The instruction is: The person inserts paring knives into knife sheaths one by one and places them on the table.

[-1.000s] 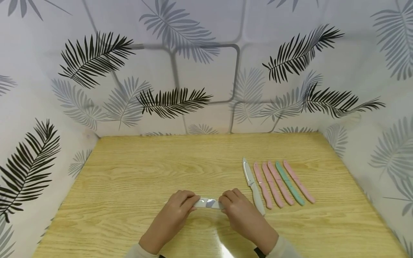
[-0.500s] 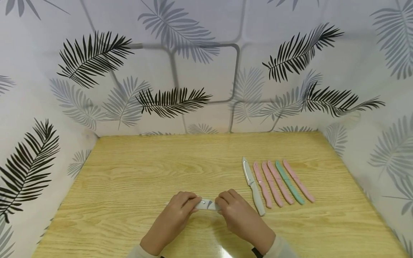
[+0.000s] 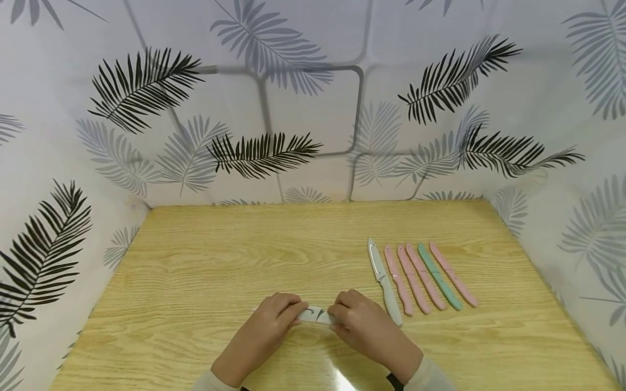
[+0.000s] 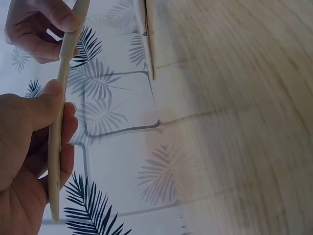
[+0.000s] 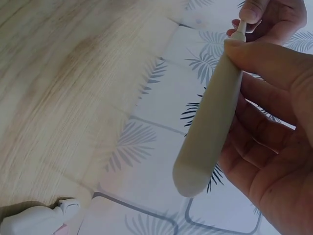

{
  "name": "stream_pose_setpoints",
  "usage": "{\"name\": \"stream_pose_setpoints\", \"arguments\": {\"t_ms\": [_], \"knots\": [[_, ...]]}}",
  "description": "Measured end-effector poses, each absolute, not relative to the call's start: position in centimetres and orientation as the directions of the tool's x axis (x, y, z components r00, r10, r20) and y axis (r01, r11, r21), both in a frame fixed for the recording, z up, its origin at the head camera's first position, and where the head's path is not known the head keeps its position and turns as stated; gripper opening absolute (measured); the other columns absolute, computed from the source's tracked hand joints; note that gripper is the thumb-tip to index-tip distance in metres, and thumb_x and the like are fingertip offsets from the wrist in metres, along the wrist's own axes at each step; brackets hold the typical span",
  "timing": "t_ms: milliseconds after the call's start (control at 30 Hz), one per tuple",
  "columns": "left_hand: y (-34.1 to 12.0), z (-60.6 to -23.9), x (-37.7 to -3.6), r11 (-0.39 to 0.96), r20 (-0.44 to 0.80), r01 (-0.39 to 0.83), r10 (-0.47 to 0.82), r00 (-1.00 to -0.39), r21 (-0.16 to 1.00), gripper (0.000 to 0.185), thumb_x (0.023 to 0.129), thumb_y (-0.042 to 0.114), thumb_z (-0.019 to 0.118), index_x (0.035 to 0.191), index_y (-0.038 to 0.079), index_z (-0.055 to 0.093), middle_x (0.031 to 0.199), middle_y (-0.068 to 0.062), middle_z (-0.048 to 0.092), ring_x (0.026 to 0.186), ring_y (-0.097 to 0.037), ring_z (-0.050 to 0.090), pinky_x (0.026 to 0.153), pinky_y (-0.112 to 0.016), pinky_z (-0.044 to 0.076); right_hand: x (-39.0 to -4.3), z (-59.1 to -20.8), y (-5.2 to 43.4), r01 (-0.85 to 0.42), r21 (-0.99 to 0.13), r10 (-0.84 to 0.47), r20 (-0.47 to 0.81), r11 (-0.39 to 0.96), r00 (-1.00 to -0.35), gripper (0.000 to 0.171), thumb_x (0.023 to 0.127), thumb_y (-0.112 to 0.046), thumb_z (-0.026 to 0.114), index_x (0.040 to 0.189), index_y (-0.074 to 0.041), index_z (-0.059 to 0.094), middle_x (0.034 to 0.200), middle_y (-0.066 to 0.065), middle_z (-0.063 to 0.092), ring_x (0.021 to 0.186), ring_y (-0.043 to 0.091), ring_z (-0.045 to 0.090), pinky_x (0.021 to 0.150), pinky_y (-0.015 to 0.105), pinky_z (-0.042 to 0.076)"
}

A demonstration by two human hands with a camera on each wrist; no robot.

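Knife (image 3: 317,315), pale and sheathed, sits low in the centre of the frame, held level above the table (image 3: 195,271). Left hand (image 3: 266,328) pinches one end, right hand (image 3: 364,326) grips the other; the hands have drawn closer together, leaving less showing.

A knife (image 3: 317,314) is held between the left hand (image 3: 266,326) and right hand (image 3: 364,326) near the table (image 3: 205,260) front edge; six knives (image 3: 420,278) are laid side by side to the right.
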State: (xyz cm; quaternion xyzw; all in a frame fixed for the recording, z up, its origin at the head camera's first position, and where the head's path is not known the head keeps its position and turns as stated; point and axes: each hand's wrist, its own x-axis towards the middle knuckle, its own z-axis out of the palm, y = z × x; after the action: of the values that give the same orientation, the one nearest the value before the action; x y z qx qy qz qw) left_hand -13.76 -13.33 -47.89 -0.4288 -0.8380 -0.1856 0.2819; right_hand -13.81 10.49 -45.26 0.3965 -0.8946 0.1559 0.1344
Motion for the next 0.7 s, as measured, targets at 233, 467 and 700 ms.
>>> {"name": "stream_pose_setpoints", "arguments": {"t_ms": [233, 467, 700], "knots": [[-13.1, -47.7, -14.0, 0.538, 0.629, 0.832, 0.604, -0.490, 0.132, 0.031, 0.086, 0.021, 0.070, 0.115, 0.009, 0.066, 0.109, -0.002, 0.062, 0.094, -0.015, 0.061, 0.076, -0.026, 0.053, -13.5, -44.9, 11.6, -0.749, -0.151, -0.670, 0.358, 0.645, -0.650, 0.020, 0.070, -0.014, 0.086, 0.084, -0.009, 0.072, 0.084, -0.002, 0.060, 0.071, 0.008, 0.050, 0.061, 0.013, 0.046], [-14.6, -47.7, -14.5, 0.642, 0.596, 0.754, 0.555, -0.580, 0.136, 0.038, 0.080, 0.016, 0.077, 0.115, 0.006, 0.067, 0.114, -0.007, 0.063, 0.104, -0.023, 0.061, 0.084, -0.037, 0.055, -14.2, -44.8, 17.7, -0.652, -0.244, -0.560, 0.355, 0.718, -0.749, 0.022, 0.071, -0.011, 0.084, 0.089, -0.005, 0.073, 0.084, -0.003, 0.061, 0.072, 0.007, 0.053, 0.062, 0.019, 0.050], [-16.5, -48.2, -14.4, 0.687, 0.582, 0.712, 0.523, -0.623, 0.145, 0.026, 0.078, 0.013, 0.078, 0.102, 0.007, 0.071, 0.101, -0.003, 0.066, 0.096, -0.021, 0.063, 0.077, -0.038, 0.056, -16.1, -44.5, 26.3, -0.259, -0.408, -0.168, 0.246, 0.876, -0.955, 0.028, 0.078, -0.010, 0.078, 0.097, 0.009, 0.070, 0.085, 0.015, 0.067, 0.071, 0.023, 0.063, 0.060, 0.036, 0.055]]}}
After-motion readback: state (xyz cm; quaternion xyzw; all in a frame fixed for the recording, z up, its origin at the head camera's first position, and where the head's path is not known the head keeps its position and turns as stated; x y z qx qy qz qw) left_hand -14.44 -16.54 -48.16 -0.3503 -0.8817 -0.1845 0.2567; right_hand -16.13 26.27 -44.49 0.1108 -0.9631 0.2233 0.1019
